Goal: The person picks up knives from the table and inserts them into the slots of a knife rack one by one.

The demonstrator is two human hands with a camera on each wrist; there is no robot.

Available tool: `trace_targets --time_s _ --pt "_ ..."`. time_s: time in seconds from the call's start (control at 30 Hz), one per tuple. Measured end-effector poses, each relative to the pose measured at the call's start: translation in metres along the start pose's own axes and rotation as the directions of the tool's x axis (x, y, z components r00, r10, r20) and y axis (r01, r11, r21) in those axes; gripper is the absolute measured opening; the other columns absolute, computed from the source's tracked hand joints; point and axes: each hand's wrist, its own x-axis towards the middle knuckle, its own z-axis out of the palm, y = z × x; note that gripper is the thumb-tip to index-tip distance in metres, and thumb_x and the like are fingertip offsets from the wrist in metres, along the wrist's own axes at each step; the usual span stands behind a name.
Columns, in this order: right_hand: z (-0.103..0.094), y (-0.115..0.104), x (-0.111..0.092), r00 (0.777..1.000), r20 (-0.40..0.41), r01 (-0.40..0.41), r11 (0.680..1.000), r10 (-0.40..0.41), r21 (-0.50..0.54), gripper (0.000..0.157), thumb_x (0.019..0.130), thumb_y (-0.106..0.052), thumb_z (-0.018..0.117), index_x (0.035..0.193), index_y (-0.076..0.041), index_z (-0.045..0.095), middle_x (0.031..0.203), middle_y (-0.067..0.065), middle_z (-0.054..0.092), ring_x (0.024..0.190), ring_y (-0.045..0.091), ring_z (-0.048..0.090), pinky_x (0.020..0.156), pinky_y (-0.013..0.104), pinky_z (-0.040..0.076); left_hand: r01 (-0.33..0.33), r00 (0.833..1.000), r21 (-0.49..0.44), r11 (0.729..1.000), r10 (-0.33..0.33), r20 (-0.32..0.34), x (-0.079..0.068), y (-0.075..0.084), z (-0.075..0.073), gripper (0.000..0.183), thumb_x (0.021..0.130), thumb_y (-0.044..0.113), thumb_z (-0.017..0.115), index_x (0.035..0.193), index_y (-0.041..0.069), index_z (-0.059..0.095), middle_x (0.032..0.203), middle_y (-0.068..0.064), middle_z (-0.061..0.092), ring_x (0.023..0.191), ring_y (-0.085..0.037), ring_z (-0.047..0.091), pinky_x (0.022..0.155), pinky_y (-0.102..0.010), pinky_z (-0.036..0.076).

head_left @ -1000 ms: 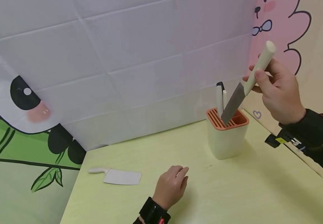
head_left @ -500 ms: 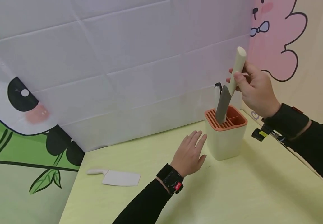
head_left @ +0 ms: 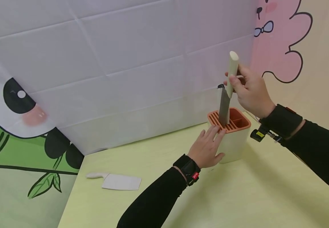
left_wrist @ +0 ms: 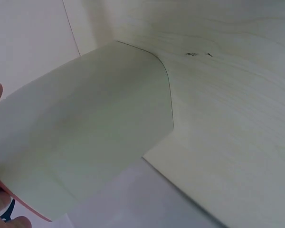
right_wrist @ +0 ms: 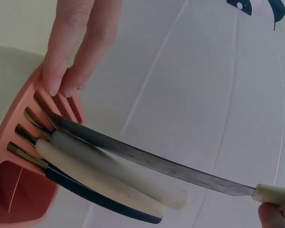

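My right hand [head_left: 251, 91] grips the pale handle of a kitchen knife [head_left: 224, 106], its blade pointing down. In the right wrist view the tip of the knife [right_wrist: 156, 159] is at a slot of the orange-red slotted top. This top belongs to a white knife block [head_left: 234, 147]. My left hand [head_left: 205, 150] rests at the near left rim of the block, fingers extended; two of its fingers [right_wrist: 76, 52] touch the slotted top. Several other handles stand in neighbouring slots, among them a cream handle [right_wrist: 99, 175] and a dark handle [right_wrist: 104, 197].
A cleaver [head_left: 121, 181] with a white blade and pale handle lies flat on the light wooden table [head_left: 101, 209], left of my left forearm. Behind the table rises a wall sheet [head_left: 138, 79] with cartoon drawings. Open compartments [head_left: 239, 122] take up the block's right side.
My right hand has moved left and brought the knife from above the block down to its slots, more upright. My left hand has moved up and right from the table to the block's rim.
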Motion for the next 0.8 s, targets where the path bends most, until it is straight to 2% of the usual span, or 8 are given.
trace_targets --time_s 0.2,0.4,0.6,0.8 --pt "0.005 0.001 0.000 0.999 0.043 -0.014 1.000 0.014 -0.002 0.039 0.104 -0.013 0.047 0.142 -0.003 0.047 0.125 0.015 0.061 0.107 0.034 0.062 0.090 0.048 0.049 0.000 1.000 -0.042 0.999 0.000 0.001 0.005 0.004 -0.004 0.082 0.088 0.056 0.062 0.148 0.008 0.036 0.143 -0.010 0.042 0.138 -0.025 0.035 0.110 -0.036 0.034" --pt "0.008 0.010 -0.003 0.996 0.083 -0.029 0.999 0.030 -0.016 0.043 0.104 -0.014 0.048 0.143 0.001 0.044 0.127 0.021 0.059 0.113 0.036 0.056 0.090 0.062 0.044 0.004 1.000 -0.090 0.996 -0.003 0.019 0.009 0.008 -0.013 0.082 0.087 0.056 0.063 0.147 0.007 0.037 0.140 -0.010 0.044 0.134 -0.023 0.038 0.110 -0.030 0.032" --pt "0.013 0.022 -0.006 0.994 0.107 -0.026 0.999 0.030 -0.033 0.044 0.103 -0.014 0.049 0.143 0.004 0.044 0.118 0.022 0.060 0.108 0.034 0.055 0.089 0.064 0.044 0.012 0.999 -0.093 0.996 -0.007 0.051 0.010 0.008 -0.018 0.082 0.087 0.057 0.063 0.147 0.008 0.037 0.140 -0.009 0.044 0.134 -0.021 0.038 0.110 -0.029 0.031" --pt "0.018 0.029 -0.012 0.988 0.141 -0.058 0.997 0.063 -0.041 0.047 0.103 -0.014 0.049 0.146 0.003 0.040 0.122 0.026 0.059 0.112 0.041 0.055 0.088 0.069 0.041 0.011 0.997 -0.083 0.996 -0.005 0.072 0.010 0.008 -0.019 0.083 0.087 0.057 0.063 0.149 0.009 0.035 0.142 -0.008 0.043 0.136 -0.021 0.036 0.112 -0.028 0.028"
